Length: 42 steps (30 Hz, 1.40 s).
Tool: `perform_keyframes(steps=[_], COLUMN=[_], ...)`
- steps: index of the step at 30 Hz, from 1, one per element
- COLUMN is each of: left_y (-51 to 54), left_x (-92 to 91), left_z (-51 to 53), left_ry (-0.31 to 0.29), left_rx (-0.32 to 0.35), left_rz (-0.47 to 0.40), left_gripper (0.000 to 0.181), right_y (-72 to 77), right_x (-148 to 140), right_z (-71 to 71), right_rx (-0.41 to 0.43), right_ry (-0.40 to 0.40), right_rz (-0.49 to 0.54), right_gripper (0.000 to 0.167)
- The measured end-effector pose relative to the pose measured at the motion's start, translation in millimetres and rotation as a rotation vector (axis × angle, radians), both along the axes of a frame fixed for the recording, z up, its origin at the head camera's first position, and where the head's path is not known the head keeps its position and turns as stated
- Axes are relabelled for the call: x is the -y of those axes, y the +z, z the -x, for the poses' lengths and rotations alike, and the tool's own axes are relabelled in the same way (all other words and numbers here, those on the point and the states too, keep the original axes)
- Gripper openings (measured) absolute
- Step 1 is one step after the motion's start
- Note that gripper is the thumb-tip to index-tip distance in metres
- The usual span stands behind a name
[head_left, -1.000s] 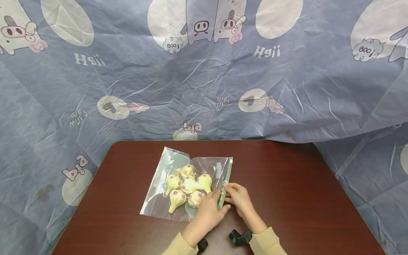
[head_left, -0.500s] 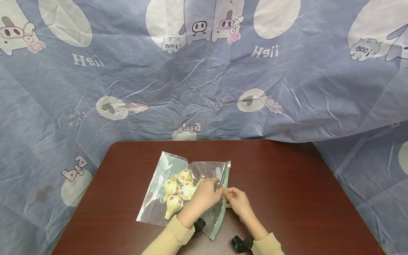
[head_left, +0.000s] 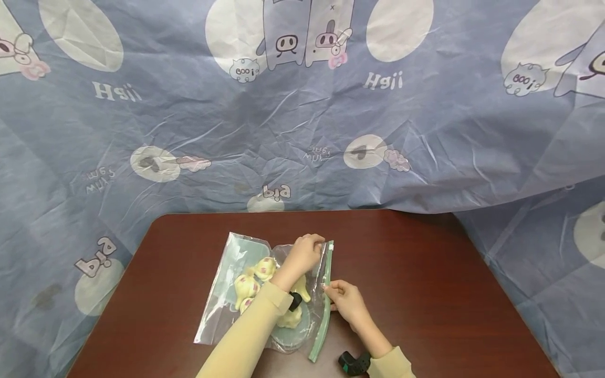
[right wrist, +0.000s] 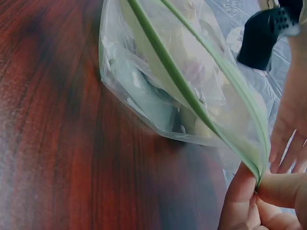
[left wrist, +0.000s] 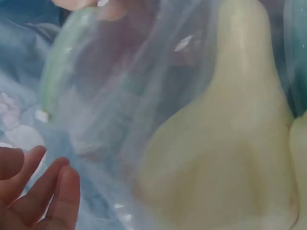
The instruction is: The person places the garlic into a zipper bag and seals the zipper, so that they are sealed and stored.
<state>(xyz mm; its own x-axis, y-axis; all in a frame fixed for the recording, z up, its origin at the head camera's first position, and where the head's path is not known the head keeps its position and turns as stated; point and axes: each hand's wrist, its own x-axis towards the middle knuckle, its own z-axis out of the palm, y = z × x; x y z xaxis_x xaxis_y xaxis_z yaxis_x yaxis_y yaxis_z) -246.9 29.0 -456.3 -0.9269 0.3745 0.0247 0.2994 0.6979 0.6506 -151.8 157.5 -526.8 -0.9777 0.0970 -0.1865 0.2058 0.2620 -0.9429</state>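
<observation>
A clear zip bag with a green zip strip lies on the table, holding several pale yellow garlic bulbs with purplish marks. My right hand pinches the strip about midway between thumb and fingers; in the right wrist view the strip's two green edges stand apart on one side of that pinch. Reaching across the bag, my left hand is near the strip's far end. Its fingers look loosely bent and apart from the white end piece. My left forearm hides some of the bulbs.
The dark red wooden table extends to both sides of the bag. Behind it hangs a blue printed cloth. A black wrist device sits at my right wrist, and another at my left.
My left hand has moved from the strip's near part up and away to its far end. The right hand keeps pinching the strip. The near strip end is now uncovered.
</observation>
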Motion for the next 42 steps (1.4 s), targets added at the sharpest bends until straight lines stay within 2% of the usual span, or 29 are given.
perform_keyframes(steps=[8,11,16,19,26,34,42], left_y=[-13.9,-16.8,-22.1,-24.5,-22.5,-19.7,-20.5], left_x=[2.6,2.5,1.3,0.6,0.0,3.1,2.7], left_z=[14.3,18.3,21.8,22.2,22.0,27.1,33.6], left_ry=[0.056,0.044,-0.001,-0.005,0.052,0.109,0.103], left_rx=[-0.055,-0.056,-0.006,-0.015,-0.058,0.021,0.061], left_rz=[-0.057,-0.043,-0.013,-0.020,-0.045,-0.085,-0.092], left_gripper=[0.029,0.031,0.033,0.030,0.019,0.018,0.018], right_y=[2.4,3.0,2.9,1.3,3.2,4.1,3.7], right_x=[4,5,5,4,2,0,-4], right_z=[1.2,0.0,-1.2,-0.1,0.4,0.8,2.5], right_rx=[-0.014,-0.009,-0.028,-0.040,-0.042,-0.063,-0.060], right_ry=[0.006,0.009,0.029,0.030,0.009,-0.044,-0.042], right_rz=[-0.021,-0.029,-0.066,-0.074,-0.075,-0.075,-0.092], right_gripper=[0.023,0.023,0.025,0.025,0.028,0.025,0.022])
